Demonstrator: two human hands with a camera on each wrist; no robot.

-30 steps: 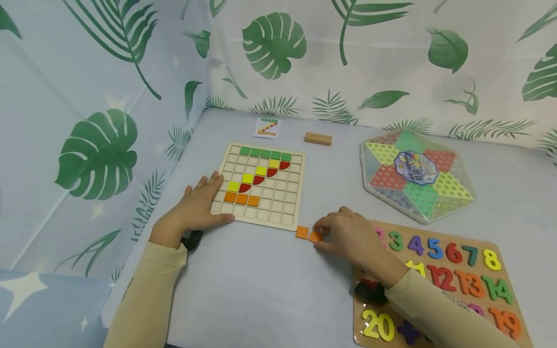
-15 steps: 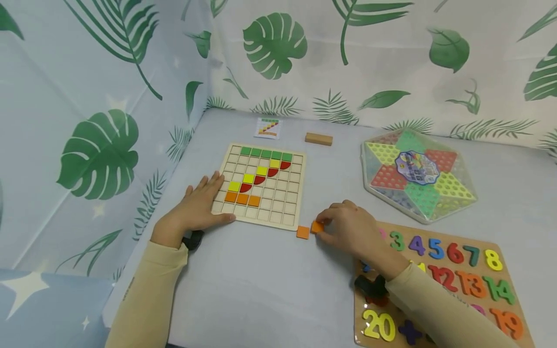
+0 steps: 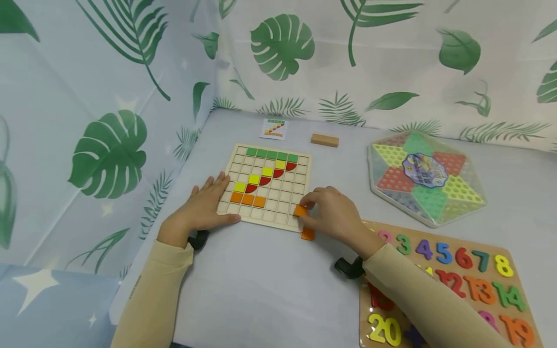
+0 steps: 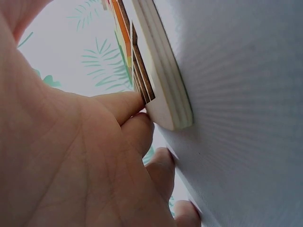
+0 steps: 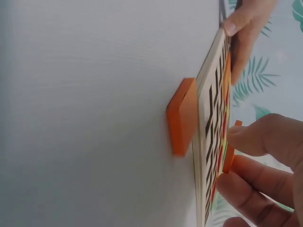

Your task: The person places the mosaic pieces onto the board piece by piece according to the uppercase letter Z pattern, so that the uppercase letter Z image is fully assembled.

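A wooden grid board lies on the table, bearing a green row, a diagonal of yellow squares and red quarter-round pieces, and several orange squares at lower left. My left hand rests against the board's left side, fingers extended and thumb by the near edge. Between thumb and fingers, my right hand pinches an orange square tile over the board's right side near the front corner. In the right wrist view that tile is held on edge. Another orange tile lies at the board's front right corner, partly beneath my right hand.
Behind the board are a small pattern card and a wooden bar. A hexagonal star-patterned game board sits to the right. A number puzzle board lies at front right, partly under my right forearm. Leaf-print cloth hangs behind.
My right hand has lifted the orange tile from the table and carried it left and away from me, over the board's right side. My left hand stays against the board. The head view has shifted slightly.
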